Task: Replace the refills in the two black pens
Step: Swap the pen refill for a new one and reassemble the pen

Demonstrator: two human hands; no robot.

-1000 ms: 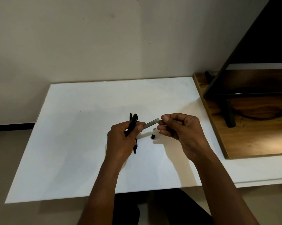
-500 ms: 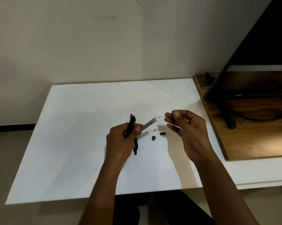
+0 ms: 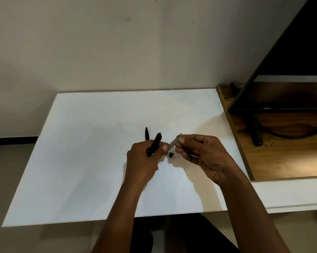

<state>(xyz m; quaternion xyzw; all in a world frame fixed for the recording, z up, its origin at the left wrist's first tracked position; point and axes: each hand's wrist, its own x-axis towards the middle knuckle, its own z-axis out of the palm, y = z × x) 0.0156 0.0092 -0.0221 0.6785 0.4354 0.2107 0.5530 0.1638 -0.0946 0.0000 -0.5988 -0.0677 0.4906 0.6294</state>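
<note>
Black pen [image 3: 156, 143] sits in the left hand [image 3: 143, 161], fingers curled round its barrel, top end pointing up and away, above the desk's [image 3: 81, 161] middle. Grey tube [image 3: 173, 142] runs from the left thumb up to the right hand [image 3: 199, 154], which pinches its far end between thumb and fingertips. Small black piece [image 3: 171, 154] lies on the desk just under the tube, between the hands. Second black pen [image 3: 146, 133] lies behind the left hand, mostly hidden by it. Wooden board [image 3: 281, 161] at the desk's right edge carries a black stand [image 3: 257, 132] and a dark cable [image 3: 289, 136].
</note>
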